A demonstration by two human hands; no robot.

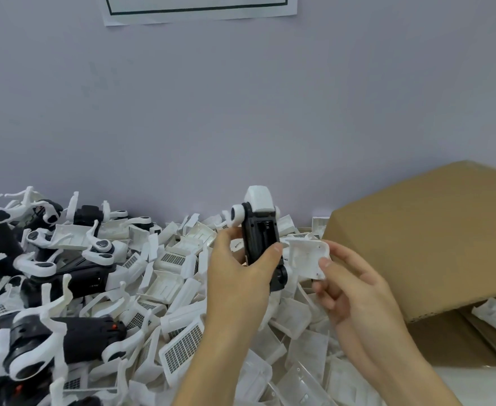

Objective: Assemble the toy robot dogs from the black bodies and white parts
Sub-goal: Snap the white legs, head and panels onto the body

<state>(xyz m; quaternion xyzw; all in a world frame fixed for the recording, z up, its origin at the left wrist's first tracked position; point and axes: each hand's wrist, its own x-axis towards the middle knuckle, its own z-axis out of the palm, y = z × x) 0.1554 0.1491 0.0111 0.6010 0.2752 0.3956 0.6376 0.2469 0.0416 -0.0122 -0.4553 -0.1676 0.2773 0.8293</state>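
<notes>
We see a black body [260, 241] held upright, white head on top, white shell part [308, 257] just beside it, loose white parts [179, 276] heaped below

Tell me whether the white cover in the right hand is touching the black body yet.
Cannot tell. In the head view the white cover sits right beside the black body, their edges meeting near the left hand's thumb, with no plain gap or contact.

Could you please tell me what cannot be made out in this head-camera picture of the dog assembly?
- Head view: the lower end of the black body is hidden by the left hand.
- The white cover is partly hidden under the right hand.
- The paper sheet on the wall is cut off by the top edge.
- The cardboard box hides whatever it holds.
</notes>
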